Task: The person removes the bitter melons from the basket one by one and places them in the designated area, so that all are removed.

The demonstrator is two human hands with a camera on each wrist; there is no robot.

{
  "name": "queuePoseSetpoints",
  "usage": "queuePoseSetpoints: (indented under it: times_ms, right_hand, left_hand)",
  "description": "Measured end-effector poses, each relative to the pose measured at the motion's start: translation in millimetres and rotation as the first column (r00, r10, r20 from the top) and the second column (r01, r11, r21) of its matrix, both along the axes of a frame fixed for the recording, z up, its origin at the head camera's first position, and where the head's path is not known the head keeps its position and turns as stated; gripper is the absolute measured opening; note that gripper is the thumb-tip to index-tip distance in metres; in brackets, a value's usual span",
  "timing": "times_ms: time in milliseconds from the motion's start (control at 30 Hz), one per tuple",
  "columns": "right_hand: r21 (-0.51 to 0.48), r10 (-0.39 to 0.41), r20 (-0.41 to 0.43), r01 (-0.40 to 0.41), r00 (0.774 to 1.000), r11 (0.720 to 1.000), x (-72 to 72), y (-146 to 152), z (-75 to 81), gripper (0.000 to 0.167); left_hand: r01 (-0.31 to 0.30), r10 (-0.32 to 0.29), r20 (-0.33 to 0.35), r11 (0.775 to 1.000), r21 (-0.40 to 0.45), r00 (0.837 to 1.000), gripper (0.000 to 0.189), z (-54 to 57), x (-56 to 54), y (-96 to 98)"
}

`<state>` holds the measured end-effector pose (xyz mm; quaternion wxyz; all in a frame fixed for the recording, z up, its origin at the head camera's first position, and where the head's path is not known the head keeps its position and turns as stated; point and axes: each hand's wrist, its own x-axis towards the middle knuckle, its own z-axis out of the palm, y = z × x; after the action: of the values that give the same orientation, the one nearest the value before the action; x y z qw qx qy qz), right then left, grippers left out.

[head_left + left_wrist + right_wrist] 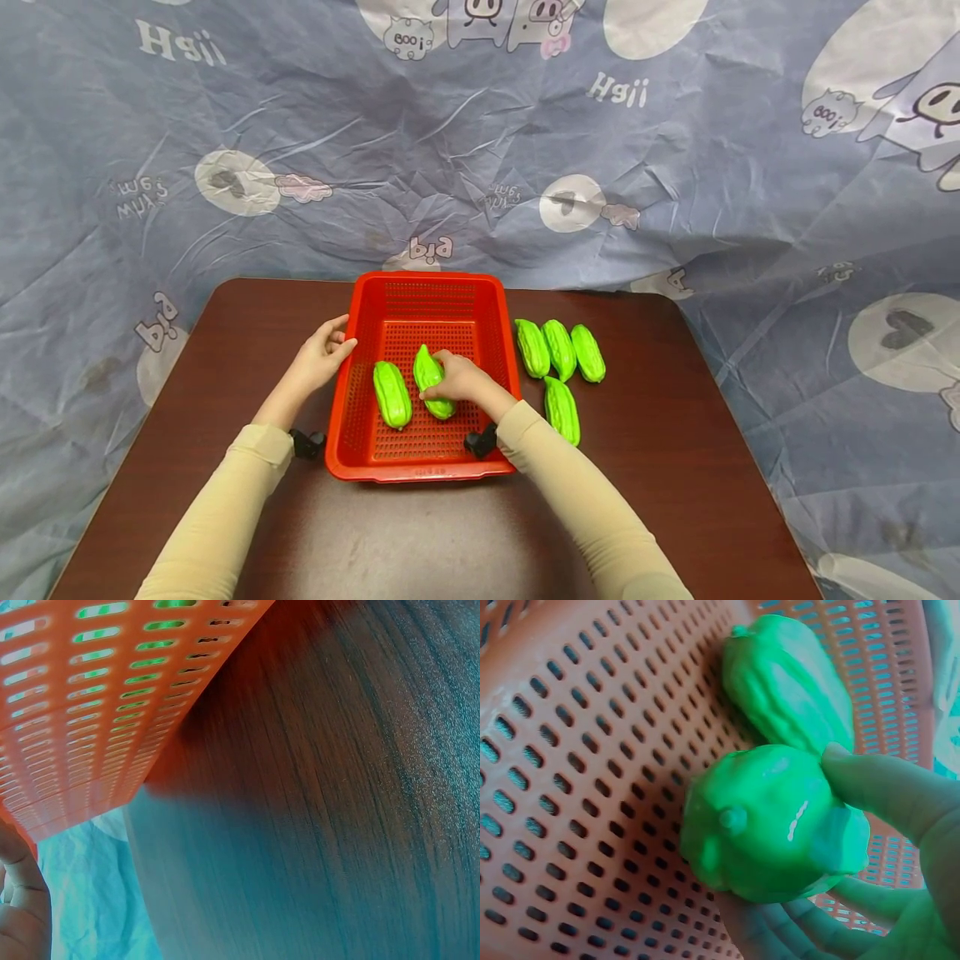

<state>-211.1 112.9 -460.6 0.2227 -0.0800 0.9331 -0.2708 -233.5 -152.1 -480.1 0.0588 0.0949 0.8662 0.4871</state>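
My right hand (463, 379) reaches into a red plastic basket (423, 472) and grips a bright green bitter melon (424, 368) between thumb and fingers. In the right wrist view, the thumb lies on top of this held melon (742, 825) and the fingers curl beneath it, close over the basket's slotted floor. A second bitter melon (392, 396) lies in the basket, left of the held one. At the basket's left rim, my left hand (318, 358) holds the edge with its thumb over the rim. The left wrist view catches only part of that hand (22, 900) beside the slotted wall.
Right of the basket, several more bitter melons lie on the dark wooden table (667, 467): three side by side (557, 350) and one nearer (562, 412). A grey-blue printed cloth (420, 167) hangs behind the table. Black wrist cameras sit near the basket's sides.
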Motion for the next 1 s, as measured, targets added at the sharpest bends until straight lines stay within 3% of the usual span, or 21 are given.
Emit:
queuePoseSetpoints:
  times_ms: [600, 1000]
  right_hand:
    - [-0.131, -0.081, -0.080, 0.070, 0.993, 0.989, -3.5, 22.3, 43.8, 0.085]
    - [-0.306, -0.197, -0.122, 0.152, 0.973, 0.940, 2.1, 52.9, 69.1, 0.082]
  left_hand:
    - [-0.010, 0.009, -0.034, 1.000, -0.016, 0.999, 0.057, 1.4, -0.3, 1.3]
    - [-0.008, 0.008, -0.031, 1.000, -0.013, 0.999, 0.058, 1.5, 0.3, 1.5]
